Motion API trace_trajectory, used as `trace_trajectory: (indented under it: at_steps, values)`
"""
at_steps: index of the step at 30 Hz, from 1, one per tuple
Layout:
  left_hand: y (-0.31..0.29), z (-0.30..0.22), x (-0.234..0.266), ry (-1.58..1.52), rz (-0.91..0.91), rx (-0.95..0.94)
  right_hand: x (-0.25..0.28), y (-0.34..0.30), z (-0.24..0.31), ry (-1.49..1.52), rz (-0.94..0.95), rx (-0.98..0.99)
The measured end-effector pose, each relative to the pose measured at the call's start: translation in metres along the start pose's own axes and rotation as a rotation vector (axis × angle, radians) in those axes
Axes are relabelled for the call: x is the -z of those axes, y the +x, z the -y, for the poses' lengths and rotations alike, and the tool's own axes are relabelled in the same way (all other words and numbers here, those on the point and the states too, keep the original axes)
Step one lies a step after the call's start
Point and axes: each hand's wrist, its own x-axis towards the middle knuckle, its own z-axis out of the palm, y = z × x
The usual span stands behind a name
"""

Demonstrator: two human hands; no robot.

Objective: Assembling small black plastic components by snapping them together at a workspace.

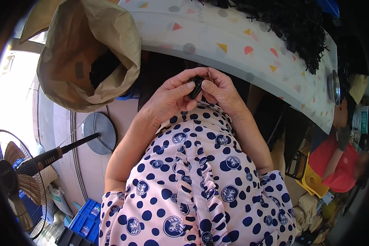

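Note:
Both hands meet in front of my chest, near the table's edge. Between the fingers of my left hand (172, 95) is a small, shiny black piece (196, 87), partly covered by the thumb. My right hand (224, 91) is closed in a pinch at the right side of that piece, its thumb against it. A thin, narrow sliver (209, 74) shows by the right fingers; its kind is too small to tell. A large heap of small black pieces (293, 28) lies on the table at the far right.
A patterned cloth covers the table (211, 35). An open brown paper sack (123, 49) with black contents stands at left. Below it are a fan (18, 176) and blue crates (86, 219). A metal bowl (334, 87) sits at right, near a person in red (338, 168).

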Motion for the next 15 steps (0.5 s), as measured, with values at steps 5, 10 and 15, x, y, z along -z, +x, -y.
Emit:
trace_trajectory:
  at_steps: [5,10,15]
  values:
    - [-0.001,-0.006,-0.007,0.18,-0.01,0.055,0.003,-0.004,0.002,-0.169,-0.025,0.068]
    - [-0.001,0.004,-0.017,0.876,-0.154,-0.167,0.0,-0.005,-0.006,-0.363,-0.127,0.148]
    - [-0.001,0.013,-0.025,1.254,-0.339,-0.432,-0.022,-0.011,-0.005,-0.199,-0.23,0.098]
